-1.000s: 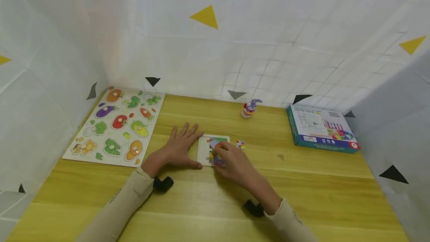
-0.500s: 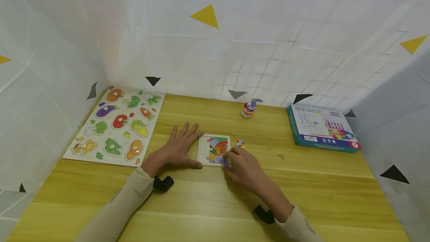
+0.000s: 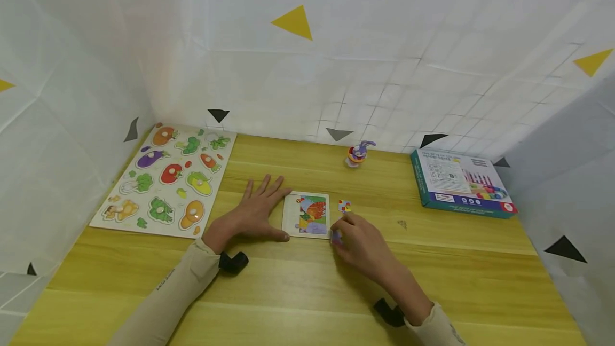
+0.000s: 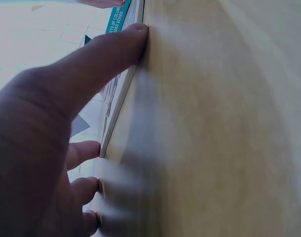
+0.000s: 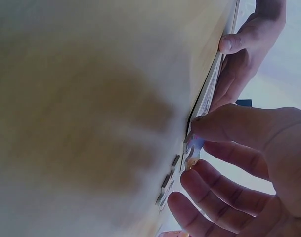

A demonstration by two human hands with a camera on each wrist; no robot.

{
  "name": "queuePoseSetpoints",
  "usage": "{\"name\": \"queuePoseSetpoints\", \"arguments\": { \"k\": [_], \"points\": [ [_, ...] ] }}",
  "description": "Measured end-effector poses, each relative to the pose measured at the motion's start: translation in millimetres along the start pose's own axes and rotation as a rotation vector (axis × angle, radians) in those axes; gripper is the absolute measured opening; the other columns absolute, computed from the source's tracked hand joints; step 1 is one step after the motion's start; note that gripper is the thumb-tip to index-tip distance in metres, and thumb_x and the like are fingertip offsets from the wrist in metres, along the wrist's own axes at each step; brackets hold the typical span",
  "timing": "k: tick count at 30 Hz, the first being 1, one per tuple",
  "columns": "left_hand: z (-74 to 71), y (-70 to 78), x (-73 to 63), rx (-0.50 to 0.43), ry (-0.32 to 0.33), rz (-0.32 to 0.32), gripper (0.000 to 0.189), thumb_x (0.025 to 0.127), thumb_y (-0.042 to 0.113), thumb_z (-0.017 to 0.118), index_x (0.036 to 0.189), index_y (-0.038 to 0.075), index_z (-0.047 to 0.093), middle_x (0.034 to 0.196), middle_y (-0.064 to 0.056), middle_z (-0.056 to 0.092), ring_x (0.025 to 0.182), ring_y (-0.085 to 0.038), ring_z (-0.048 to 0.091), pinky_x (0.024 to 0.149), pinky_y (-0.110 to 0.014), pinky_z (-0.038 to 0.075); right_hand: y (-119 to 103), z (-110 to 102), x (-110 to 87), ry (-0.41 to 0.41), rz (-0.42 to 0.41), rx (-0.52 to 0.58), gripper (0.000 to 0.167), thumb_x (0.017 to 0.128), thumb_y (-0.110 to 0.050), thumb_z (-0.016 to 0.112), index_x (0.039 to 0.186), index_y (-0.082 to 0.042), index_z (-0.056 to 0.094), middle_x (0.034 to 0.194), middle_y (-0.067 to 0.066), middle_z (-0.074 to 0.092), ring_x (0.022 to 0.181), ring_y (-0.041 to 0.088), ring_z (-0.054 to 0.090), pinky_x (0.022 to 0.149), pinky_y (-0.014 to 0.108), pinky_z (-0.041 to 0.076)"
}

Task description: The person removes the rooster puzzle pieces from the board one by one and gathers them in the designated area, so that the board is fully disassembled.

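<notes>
A small white-framed jigsaw board (image 3: pixel 290 218) lies on the table, its picture pieces (image 3: pixel 314 212) filling the right part. My left hand (image 3: pixel 254 215) rests with fingers spread at its left side; in the left wrist view the thumb (image 4: pixel 110 54) and index finger touch the board's edge. Just off the right side, my right hand (image 3: pixel 362 247) pinches a purplish jigsaw piece (image 5: pixel 193 148) between thumb and fingers, largely covered by them in the head view. A loose jigsaw piece (image 3: pixel 344 205), red, yellow and blue, lies on the table just beyond the right fingertips.
A vegetable peg puzzle (image 3: pixel 180 194) lies left of my left hand. A purple rabbit figurine (image 3: pixel 357 154) stands at the back by the white sheet wall (image 3: pixel 269 89). A teal-edged box (image 3: pixel 463 183) lies at the back right.
My right hand has moved right, from over the board to beside its right edge, keeping the jigsaw piece pinched and uncovering the picture. My left hand has stayed put.
</notes>
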State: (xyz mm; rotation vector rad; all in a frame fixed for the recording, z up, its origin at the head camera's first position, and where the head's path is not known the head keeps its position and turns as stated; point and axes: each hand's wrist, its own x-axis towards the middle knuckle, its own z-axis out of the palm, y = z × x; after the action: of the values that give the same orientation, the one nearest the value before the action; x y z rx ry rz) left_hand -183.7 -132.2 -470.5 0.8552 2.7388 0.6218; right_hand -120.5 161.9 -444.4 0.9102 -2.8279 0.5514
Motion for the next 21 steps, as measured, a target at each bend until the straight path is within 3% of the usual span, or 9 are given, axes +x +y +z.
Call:
{"name": "queuePoseSetpoints", "arguments": {
  "k": [11,21],
  "points": [
    [-0.7,0.4,-1.0,-0.004,0.003,-0.002,0.111,0.075,0.068,0.076,0.160,0.017,0.026,0.167,-0.011,0.004,0.151,-0.037,-0.006,0.114,-0.064,-0.009,4.7,-1.8,-6.6,-0.043,0.071,-0.025,0.024,0.076,-0.011,0.087,0.096,-0.009,0.073,0.094,0.001,0.061,0.079,0.010,0.052,0.067,0.030,0.050],
    [-0.2,0.0,-0.6,-0.002,0.005,0.004,0.111,0.074,0.069,0.075,0.160,0.018,0.026,0.167,-0.011,0.004,0.151,-0.037,-0.006,0.113,-0.065,-0.009,7.1,-0.9,-9.3,-0.047,0.076,0.007,0.024,0.076,-0.010,0.086,0.096,-0.010,0.073,0.097,0.002,0.062,0.081,0.011,0.053,0.068,0.031,0.049]
  ]
}}
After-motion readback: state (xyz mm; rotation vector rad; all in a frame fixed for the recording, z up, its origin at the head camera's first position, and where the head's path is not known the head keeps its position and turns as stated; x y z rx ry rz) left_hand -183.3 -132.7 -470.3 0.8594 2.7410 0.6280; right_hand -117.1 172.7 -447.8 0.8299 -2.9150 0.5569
